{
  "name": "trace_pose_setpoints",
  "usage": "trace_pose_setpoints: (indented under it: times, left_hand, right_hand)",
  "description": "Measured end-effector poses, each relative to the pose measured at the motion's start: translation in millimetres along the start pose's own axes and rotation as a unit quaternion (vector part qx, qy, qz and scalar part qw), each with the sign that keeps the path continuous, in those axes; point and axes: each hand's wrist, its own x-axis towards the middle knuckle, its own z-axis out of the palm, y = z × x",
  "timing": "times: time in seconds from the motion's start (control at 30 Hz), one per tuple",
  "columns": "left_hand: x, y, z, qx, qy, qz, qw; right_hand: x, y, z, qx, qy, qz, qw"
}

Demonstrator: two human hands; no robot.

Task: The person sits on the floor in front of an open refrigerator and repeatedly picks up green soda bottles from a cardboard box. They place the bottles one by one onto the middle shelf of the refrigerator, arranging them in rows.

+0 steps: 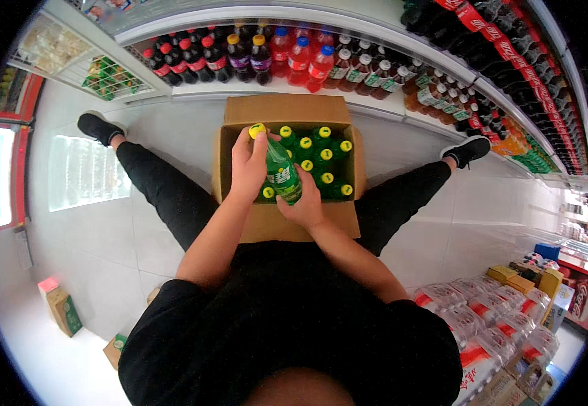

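A green plastic soda bottle [281, 166] with a yellow cap lies tilted between my two hands, above an open cardboard box. My left hand [248, 161] is closed round its neck, just under the cap. Lower down, the fingers of my right hand [302, 201] wrap the bottle near its base. The cardboard box [286, 108] stands on the floor between my spread legs, its near and far flaps folded out. Inside it several more green bottles [322, 154] with yellow caps stand upright, some partly hidden behind my hands and the held bottle.
Beyond the box, a low shelf [206, 91] carries rows of dark, purple-labelled, red and brown drink bottles. More packed drinks line the shelves [504, 61] at the right. Shrink-wrapped bottle packs [483, 311] are stacked at the lower right. A small carton [63, 311] stands at the left.
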Motion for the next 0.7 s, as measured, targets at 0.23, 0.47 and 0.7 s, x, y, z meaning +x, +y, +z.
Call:
trace_pose_setpoints:
  times: [0.23,0.47,0.7]
  left_hand:
    - [-20.0,-76.4,-7.1,0.519,0.004,0.189,0.833]
    - [-43.5,-112.2,-8.3,0.65,-0.13,0.201,0.721]
    - [-44.8,-108.6,-6.4,0.655,-0.131,0.189,0.72]
  right_hand:
    - [14.7,2.0,-7.3,0.097,0.128,0.022,0.987]
    - [30.2,22.2,-16.2,0.15,0.2,0.065,0.966]
    - [117.4,-10.3,-40.1,0.172,0.243,-0.093,0.95]
